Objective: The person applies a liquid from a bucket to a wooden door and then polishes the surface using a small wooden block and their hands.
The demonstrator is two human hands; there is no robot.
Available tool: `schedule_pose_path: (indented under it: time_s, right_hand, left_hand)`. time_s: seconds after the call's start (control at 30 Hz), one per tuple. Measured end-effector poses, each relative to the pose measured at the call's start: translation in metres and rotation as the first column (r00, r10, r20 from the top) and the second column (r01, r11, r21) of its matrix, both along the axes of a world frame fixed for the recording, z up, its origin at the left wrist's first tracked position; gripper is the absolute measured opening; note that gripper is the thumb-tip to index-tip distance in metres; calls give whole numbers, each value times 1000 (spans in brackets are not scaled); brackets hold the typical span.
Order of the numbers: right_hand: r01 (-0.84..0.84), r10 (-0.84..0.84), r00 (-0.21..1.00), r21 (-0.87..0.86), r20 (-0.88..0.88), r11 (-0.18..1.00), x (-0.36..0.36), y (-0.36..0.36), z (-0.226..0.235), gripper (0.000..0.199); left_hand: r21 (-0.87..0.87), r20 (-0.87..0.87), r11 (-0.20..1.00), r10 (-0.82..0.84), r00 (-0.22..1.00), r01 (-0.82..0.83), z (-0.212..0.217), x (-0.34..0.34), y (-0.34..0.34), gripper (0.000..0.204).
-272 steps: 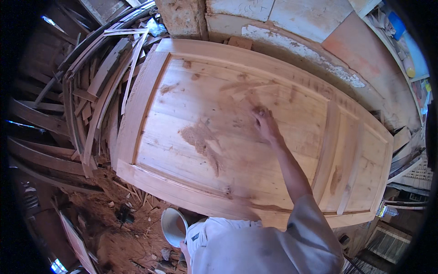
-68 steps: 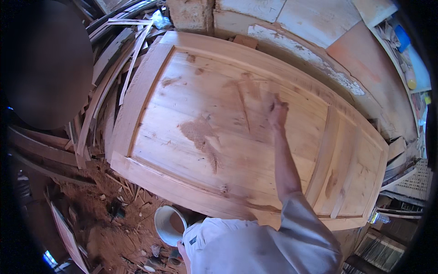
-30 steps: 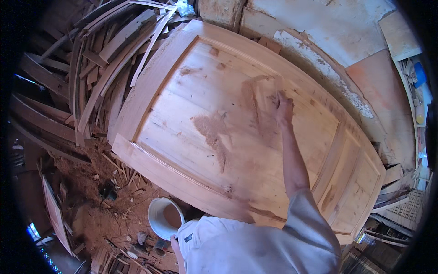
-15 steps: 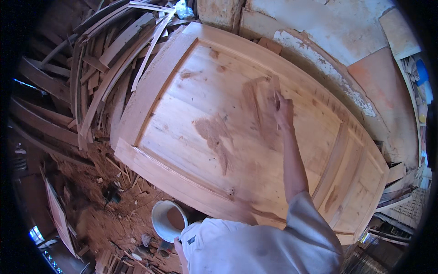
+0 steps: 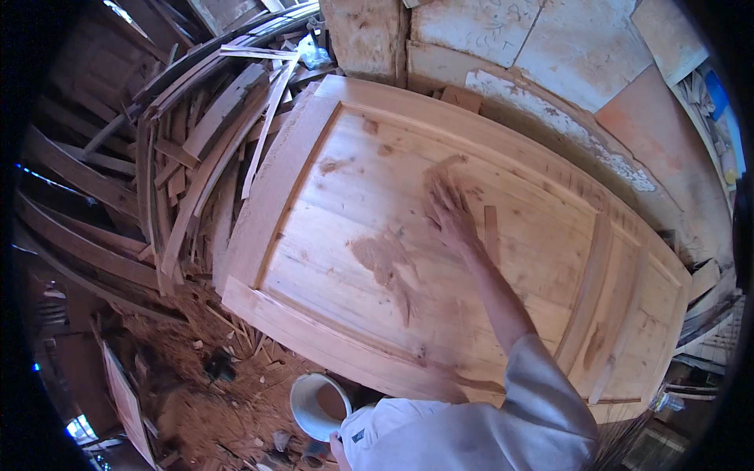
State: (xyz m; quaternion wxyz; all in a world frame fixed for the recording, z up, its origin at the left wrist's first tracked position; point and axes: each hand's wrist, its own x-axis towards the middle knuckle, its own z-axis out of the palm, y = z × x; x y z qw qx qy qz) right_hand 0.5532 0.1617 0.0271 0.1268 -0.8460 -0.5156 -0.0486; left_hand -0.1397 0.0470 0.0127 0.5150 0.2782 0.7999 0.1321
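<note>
One hand at work: right hand (image 5: 449, 213) spread flat, fingers splayed, palm pressed on the wooden door panel (image 5: 330, 235), beside a brownish filler smear (image 5: 385, 259). Left hand (image 5: 339, 451) low at the frame's edge, just below a white bucket (image 5: 318, 404); grip impossible to tell. Stacked scrap timber (image 5: 196, 157) leftward.

head fisheye, high, looking down, near

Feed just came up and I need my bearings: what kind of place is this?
Most likely a rough carpentry workshop. A large unfinished wooden door panel lies flat under the right hand, offcut timber strips are heaped beside it, and sawdust and shavings cover the floor.
</note>
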Motion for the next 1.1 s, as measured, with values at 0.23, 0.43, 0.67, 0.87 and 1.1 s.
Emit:
schedule_pose_path:
  time_s: [0.23, 0.43, 0.67, 0.87, 1.1]
  right_hand:
    - [106, -108, 994, -198, -2, 974, 50, 37, -21, 81]
    - [296, -300, 954, -249, 25, 922, 73, 28, -20, 83]
    - [381, -382, 924, -70, -1, 922, 79, 15, -35, 82]
    - [435, -460, 887, -263, -43, 861, 82, 26, -13, 79]
    - [467, -494, 865, -219, -88, 857, 88, 23, -10, 75]
  left_hand:
    - [-19, -11, 999, 44, 999, -44, -5, -18, -5, 33]
    - [-100, 9, 972, 214, 977, -212, -20, -20, 6, 32]
    - [-132, 48, 953, 279, 959, -271, 10, 11, 11, 31]
    - [-140, 68, 952, 285, 956, -274, -24, -34, 1, 31]
    - [-203, 103, 944, 284, 953, -259, -25, -36, -1, 37]
